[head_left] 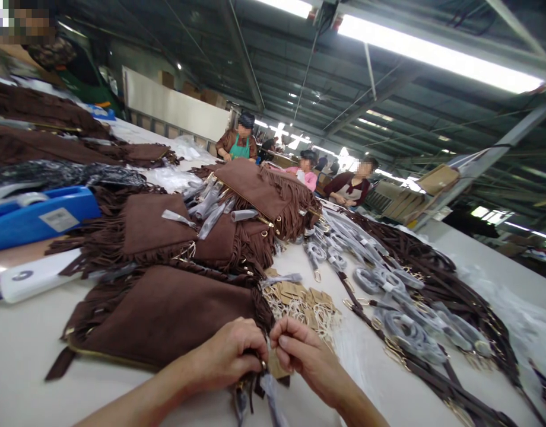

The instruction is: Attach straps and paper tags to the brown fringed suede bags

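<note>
The left hand (237,351) has its thumb and fingers closed on the near right corner of the brown fringed bag (166,314), by a small gold ring. The right hand (306,359) is just beside it, with thumb and finger pinched together; I can't tell what tiny thing is in that pinch. The bag lies flat on the white table (99,391), mostly to the left of both hands, with its long zip edge facing this way. A tan paper tag (278,365) is right under the right hand's fingers, and clear plastic wrap (273,394) hangs down below the left hand. Past the hands there is a pile of tan tags (300,299) with white strings. Behind the bag, more brown bags (255,187) sit in a heap. Straps (433,314) with gold clips are spread out on the right, some rolled up in plastic. A blue tape dispenser (41,216) is over on the left. Farther back I see a person in a green apron (241,146), one in pink (305,173) and one in dark red (351,187).
</note>
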`<state>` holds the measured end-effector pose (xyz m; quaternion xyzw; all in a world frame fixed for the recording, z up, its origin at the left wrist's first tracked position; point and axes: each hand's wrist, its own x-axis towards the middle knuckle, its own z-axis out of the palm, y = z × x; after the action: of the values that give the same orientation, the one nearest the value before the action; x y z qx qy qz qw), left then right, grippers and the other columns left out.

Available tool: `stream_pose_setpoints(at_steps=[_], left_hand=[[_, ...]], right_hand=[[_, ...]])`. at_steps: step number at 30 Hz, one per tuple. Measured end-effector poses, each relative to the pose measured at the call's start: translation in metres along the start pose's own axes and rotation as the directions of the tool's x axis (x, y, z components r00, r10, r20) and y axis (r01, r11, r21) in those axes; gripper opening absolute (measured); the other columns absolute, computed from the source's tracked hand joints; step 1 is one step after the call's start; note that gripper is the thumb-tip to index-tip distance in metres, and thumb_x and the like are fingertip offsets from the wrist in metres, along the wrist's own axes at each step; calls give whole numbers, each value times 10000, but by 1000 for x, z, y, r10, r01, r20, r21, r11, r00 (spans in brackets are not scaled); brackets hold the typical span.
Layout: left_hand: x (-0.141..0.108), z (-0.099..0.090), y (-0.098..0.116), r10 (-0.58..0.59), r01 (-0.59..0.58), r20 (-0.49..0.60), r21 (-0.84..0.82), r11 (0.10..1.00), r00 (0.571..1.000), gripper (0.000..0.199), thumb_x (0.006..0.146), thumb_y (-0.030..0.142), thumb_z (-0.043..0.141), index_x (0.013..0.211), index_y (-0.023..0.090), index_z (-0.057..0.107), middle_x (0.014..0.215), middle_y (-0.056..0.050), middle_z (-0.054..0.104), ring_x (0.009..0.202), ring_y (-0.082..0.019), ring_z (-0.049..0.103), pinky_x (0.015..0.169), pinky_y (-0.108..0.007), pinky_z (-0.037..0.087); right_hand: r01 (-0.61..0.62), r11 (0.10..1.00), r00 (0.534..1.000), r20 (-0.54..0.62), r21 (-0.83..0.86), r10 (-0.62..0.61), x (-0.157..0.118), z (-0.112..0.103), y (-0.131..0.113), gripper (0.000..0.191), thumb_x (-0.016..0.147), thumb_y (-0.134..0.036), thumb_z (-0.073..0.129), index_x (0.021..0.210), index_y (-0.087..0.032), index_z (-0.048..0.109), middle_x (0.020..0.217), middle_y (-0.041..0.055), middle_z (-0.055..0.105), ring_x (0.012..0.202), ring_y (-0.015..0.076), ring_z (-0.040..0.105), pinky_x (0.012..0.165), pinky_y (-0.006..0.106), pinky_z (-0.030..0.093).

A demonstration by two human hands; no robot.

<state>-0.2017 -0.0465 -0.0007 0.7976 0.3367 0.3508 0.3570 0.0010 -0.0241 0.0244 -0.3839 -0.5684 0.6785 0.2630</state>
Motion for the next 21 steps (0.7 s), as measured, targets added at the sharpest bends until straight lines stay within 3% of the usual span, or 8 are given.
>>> stream_pose_setpoints(at_steps=[3,5,7,12,17,21], left_hand=[[0,0,0,-9,9,10,12,1000,1000,165,781,55,621,775,213,666,839,14,691,844,-153,597,799,-249,410],[0,-1,0,-15,15,18,21,1000,1000,165,785,60,613,791,213,674,849,8,690,852,-157,596,798,-252,414],[0,-2,1,-23,22,25,17,1000,999,163,786,62,611,795,211,679,845,5,691,848,-157,596,798,-253,417],[0,-4,3,-37,37,29,-1,999,999,170,782,44,613,785,202,676,833,5,693,848,-155,596,811,-250,417],[1,-3,0,8,-7,38,-45,999,999,166,792,53,600,791,207,662,885,2,709,888,-160,607,855,-262,424],[1,-4,-1,16,-14,13,-100,995,1000,171,769,31,600,767,194,650,897,-8,688,893,-156,599,838,-247,437]], right_hand=[[78,938,995,-30,-337,-94,-3,-5,-3,127,852,-290,577,894,-181,626,656,-39,524,602,118,475,588,249,357],[177,793,976,3,-583,-216,-4,-8,-4,122,837,-214,578,912,-193,672,769,-1,607,713,146,548,666,273,404],[255,639,953,77,-725,-293,-4,-11,-4,144,853,-175,579,902,-209,711,840,20,662,800,166,593,735,288,424],[337,464,926,200,-819,-319,-6,-18,-2,179,945,-268,569,920,-230,742,833,29,670,809,167,623,714,266,449],[360,343,900,226,-868,-372,-10,-21,-4,239,968,-272,498,869,-215,708,802,32,622,743,159,598,651,258,428],[296,349,911,153,-889,-383,-13,-21,-4,212,930,-254,529,784,-210,676,745,17,605,708,154,584,640,262,394]])
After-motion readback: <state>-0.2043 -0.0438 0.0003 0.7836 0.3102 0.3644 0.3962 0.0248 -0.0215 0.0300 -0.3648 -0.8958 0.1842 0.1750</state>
